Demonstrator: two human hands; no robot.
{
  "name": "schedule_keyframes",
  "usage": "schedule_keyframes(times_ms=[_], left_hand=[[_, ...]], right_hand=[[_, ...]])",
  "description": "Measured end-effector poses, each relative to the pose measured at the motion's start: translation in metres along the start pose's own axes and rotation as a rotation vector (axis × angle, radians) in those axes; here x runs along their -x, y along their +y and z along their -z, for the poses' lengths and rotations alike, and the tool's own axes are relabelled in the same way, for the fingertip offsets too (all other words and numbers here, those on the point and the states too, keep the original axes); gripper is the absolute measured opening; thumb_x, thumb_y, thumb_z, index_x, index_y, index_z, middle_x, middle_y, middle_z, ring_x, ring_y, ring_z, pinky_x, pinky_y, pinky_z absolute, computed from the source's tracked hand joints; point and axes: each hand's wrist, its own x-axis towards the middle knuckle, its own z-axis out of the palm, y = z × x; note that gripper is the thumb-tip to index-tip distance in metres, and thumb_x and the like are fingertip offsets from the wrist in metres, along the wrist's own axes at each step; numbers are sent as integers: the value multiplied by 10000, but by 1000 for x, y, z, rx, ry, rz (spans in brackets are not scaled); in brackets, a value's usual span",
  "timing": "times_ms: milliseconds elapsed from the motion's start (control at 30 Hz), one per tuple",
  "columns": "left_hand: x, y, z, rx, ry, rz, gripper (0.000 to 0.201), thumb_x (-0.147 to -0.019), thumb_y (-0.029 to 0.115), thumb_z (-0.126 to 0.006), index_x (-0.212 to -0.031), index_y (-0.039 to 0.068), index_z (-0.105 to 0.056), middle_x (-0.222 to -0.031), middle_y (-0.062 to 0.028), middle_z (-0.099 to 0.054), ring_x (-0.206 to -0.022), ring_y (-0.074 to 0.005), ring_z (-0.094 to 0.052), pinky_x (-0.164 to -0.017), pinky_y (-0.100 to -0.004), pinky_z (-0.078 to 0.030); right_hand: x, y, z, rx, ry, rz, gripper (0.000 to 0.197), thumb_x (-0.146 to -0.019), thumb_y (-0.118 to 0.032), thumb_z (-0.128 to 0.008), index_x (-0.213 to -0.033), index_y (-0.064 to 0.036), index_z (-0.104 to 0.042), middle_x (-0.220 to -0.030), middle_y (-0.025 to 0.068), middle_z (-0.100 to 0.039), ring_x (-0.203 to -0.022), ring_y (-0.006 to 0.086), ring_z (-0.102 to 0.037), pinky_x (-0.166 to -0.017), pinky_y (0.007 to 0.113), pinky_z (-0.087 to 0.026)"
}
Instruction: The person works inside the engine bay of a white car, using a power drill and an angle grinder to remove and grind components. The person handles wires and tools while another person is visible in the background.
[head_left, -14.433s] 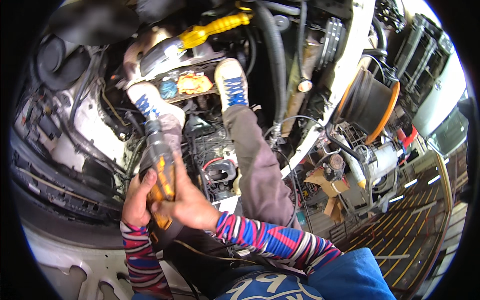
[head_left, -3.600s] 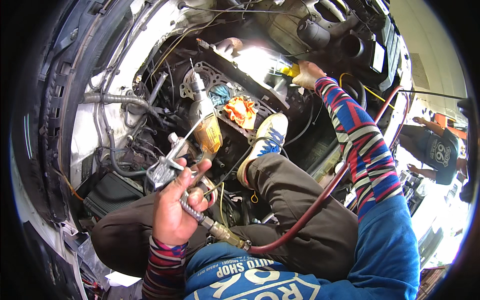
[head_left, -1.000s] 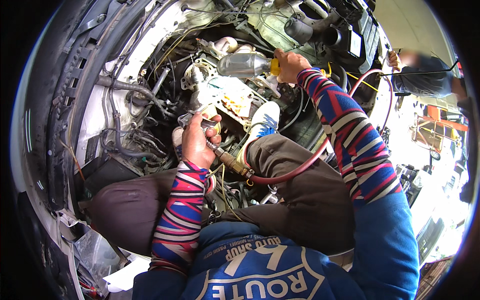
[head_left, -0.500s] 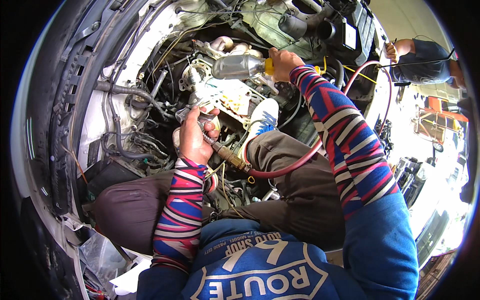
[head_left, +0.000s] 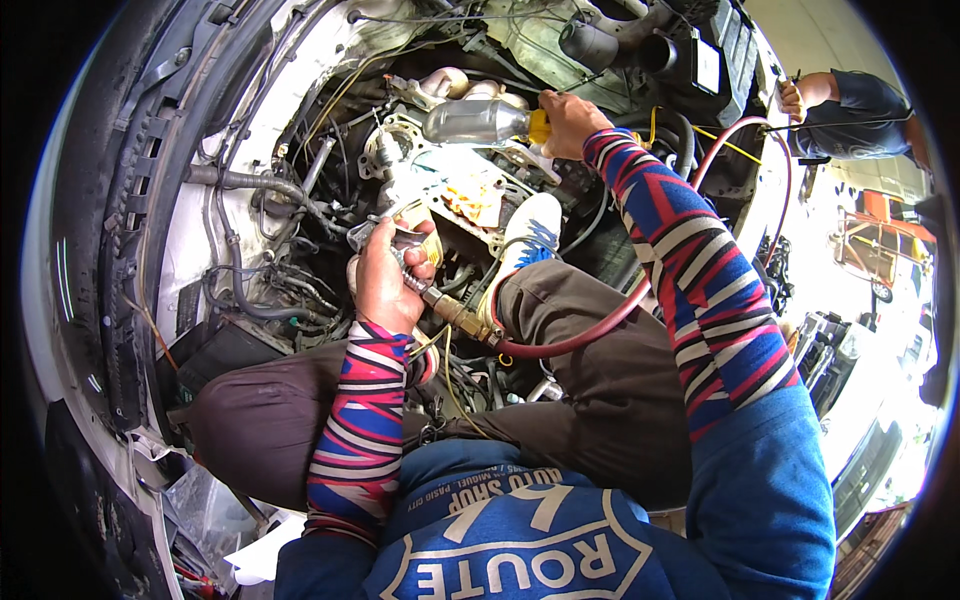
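Note:
My left hand (head_left: 388,285) is wrapped round a metal air blow gun (head_left: 413,284), its slim nozzle reaching up over the engine. A brass coupling (head_left: 468,319) joins the gun to a red hose (head_left: 570,347). Up and to the right, my right hand (head_left: 572,124) grips a clear plastic bottle (head_left: 470,122) by its yellow top (head_left: 539,127). The bottle lies nearly level, its base toward the left, over the engine. Below it sits the bright, flat metal engine surface (head_left: 425,160), with a stained rag or paper (head_left: 474,198) on it.
My shoe (head_left: 533,230) stands among the engine parts, with my bent legs on either side. Hoses and a thick grey pipe (head_left: 240,180) run along the left. A black box (head_left: 715,65) is at the upper right. Another person (head_left: 850,115) stands at the far right.
The bottle and my right hand have shifted slightly upward. The left hand with the blow gun stays in nearly the same place.

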Motion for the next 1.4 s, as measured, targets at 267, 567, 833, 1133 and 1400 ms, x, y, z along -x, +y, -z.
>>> schedule_keyframes(times_ms=[267, 567, 833, 1133, 1400], left_hand=[[-9, 3, -5, 47, -171, 3, 238, -1067, 359, -521, -1095, 123, -541, -1064, -151, -701, -580, -108, -504, -507, -269, -426], [-30, -27, -27, 187, -112, 66, 253, -1049, 346, -560, -1245, 186, -571, -1113, -58, -704, -847, -199, -672, -662, -333, -529], [1, -44, -28, 112, -203, -196, 393, -1024, 287, -596, -1382, 127, -565, -1092, -26, -640, -958, -169, -617, -859, -383, -520], [-118, -88, -30, 66, -240, 97, 351, -1011, 395, -643, -1169, 82, -658, -1022, -6, -669, -913, -154, -629, -803, -335, -513], [-90, -118, -78, 116, -618, 199, 330, -973, 178, -704, -1263, 39, -630, -1211, -110, -710, -1057, -230, -666, -921, -399, -545]], right_hand=[[-11, 12, -23, -38, 167, -132, 587, -722, -268, -824, -1169, -5, -547, -1145, 253, -657, -1109, 424, -650, -945, 467, -538], [-19, 35, -32, -199, 428, -116, 551, -749, -162, -767, -1210, -15, -505, -1226, 247, -599, -1166, 426, -607, -974, 480, -510], [-15, 43, -49, -170, 297, -286, 625, -753, -276, -828, -1227, -23, -509, -1190, 252, -623, -1109, 450, -632, -939, 491, -529], [-10, 57, -54, -183, 268, -170, 669, -740, -290, -785, -1299, -31, -523, -1229, 231, -650, -1119, 414, -658, -954, 488, -533], [-9, 72, -26, -470, 156, 22, 693, -682, -306, -845, -1244, 19, -602, -1080, 232, -700, -1013, 349, -695, -903, 405, -526]])
